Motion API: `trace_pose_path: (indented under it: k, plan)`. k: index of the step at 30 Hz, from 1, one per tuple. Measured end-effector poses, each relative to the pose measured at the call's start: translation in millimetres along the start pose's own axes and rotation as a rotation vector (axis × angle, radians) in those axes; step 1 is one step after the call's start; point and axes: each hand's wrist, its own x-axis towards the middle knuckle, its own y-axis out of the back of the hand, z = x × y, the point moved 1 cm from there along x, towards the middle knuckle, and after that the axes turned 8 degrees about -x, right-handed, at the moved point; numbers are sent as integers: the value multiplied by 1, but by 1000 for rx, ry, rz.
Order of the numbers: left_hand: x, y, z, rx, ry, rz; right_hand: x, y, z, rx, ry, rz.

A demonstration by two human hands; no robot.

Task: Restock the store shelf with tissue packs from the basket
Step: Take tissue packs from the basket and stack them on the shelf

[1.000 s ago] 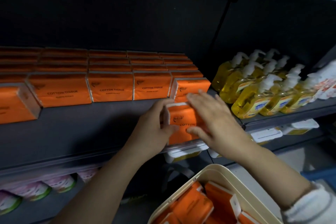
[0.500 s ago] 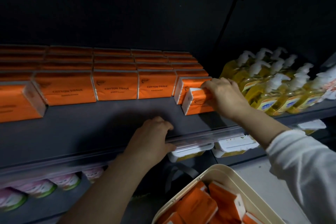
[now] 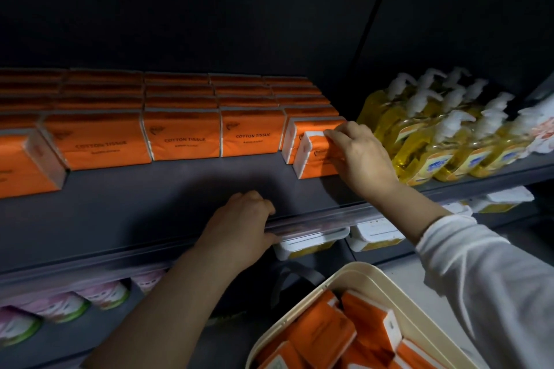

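One tissue pack [image 3: 314, 159] is in the grip of the right hand [image 3: 359, 156]. The fingers curl over its top right edge and the palm covers the right part of its face, so the thumb cannot be made out. The pack stands on its long edge at the right end of the shelf [image 3: 150, 189], its white end face turned left. It sits just in front of the last pack in the front row of shelved packs [image 3: 183, 138], slightly askew to it and apparently touching it.

The left hand [image 3: 239, 225] carries no pack. Its fingers curl over the shelf's front edge and the thumb lies along the clear price rail [image 3: 314, 219], which looks like bracing. Behind the front row, further rows of orange packs run back to the dark rear wall. Yellow soap bottles [image 3: 434, 153] stand on the neighbouring shelf just to the right of the working hand.

The step in hand looks like the placing itself: the first pack of a new front row is being seated. The next move likely calls for squaring it against the pack behind, then letting go without nudging the bottles. After that, a hand should drop to the cream basket [image 3: 344, 275] at lower right, where more orange packs [image 3: 323, 335] lie loosely. Bare shelf to the left suggests the task is well short of done.
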Motion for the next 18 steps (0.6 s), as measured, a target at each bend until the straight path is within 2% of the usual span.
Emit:
trace_pose_path:
  k: [18]
  plan:
    - [-1,0,1,-7,-15,-14,6,4,-16,0,-20,22]
